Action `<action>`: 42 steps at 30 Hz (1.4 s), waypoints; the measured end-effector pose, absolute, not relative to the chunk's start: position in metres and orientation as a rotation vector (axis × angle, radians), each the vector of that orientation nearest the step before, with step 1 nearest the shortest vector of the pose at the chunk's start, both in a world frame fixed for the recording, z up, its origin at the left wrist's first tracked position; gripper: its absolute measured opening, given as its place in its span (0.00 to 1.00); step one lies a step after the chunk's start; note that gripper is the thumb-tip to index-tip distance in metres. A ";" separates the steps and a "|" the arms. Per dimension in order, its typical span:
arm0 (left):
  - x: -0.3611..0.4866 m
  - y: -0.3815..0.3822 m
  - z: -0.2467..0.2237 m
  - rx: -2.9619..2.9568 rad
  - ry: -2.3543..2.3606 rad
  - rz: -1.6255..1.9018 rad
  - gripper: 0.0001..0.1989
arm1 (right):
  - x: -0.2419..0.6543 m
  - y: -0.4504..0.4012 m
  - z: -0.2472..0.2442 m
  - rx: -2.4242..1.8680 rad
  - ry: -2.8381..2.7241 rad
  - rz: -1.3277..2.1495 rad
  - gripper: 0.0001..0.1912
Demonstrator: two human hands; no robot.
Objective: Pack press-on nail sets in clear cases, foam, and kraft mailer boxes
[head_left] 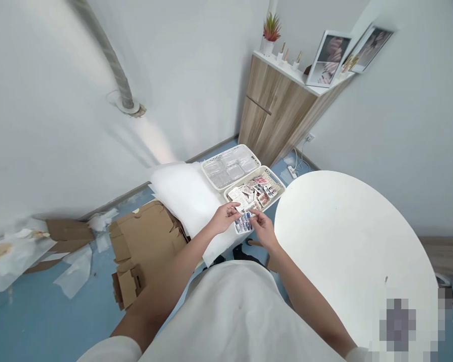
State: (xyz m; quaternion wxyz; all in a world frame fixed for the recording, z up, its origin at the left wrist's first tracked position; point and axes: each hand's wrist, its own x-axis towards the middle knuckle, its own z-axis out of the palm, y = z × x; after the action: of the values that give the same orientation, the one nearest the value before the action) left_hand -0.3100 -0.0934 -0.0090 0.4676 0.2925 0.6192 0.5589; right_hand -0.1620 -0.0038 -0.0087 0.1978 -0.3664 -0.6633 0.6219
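Observation:
Between my hands is a small card of press-on nails (243, 222), in blue and purple tones, tilted up toward me. My left hand (225, 218) pinches its upper left side with thumb and fingertips. On its right edge, the fingers of my right hand (263, 227) are closed. Just beyond the card stands a white perforated basket (280, 187), filled with loose nail cards (263, 199) in red, pink and dark colours. A second white basket (212, 182) behind it to the left contains several clear plastic boxes (234, 172).
White foam sheets (177, 193) lie left of the baskets, with flattened cardboard (147, 241) beside them. A round white table (347, 241) is close on my right. Behind is a wooden cabinet (275, 100) bearing picture frames and a plant (272, 30). A power strip (292, 172) lies on the floor.

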 end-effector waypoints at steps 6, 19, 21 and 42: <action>-0.296 -0.108 -0.009 0.598 1.457 1.430 0.23 | -0.139 -0.040 -0.001 -1.054 -1.700 1.731 0.18; -0.241 -0.071 -0.014 0.740 1.425 1.120 0.20 | -0.043 -0.048 0.002 -1.315 -1.355 1.451 0.17; -0.224 -0.060 -0.014 0.800 1.385 1.065 0.19 | -0.025 -0.049 0.000 -1.355 -1.306 1.401 0.18; -0.009 0.050 0.003 1.105 1.067 0.628 0.12 | 0.180 0.028 -0.009 -1.403 -1.148 1.417 0.20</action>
State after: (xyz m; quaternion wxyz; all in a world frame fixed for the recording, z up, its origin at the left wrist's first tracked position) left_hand -0.0089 0.0501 0.0028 0.6751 0.4913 0.4743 0.2791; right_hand 0.1800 0.0279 -0.0090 0.4082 -0.5567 -0.4555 0.5622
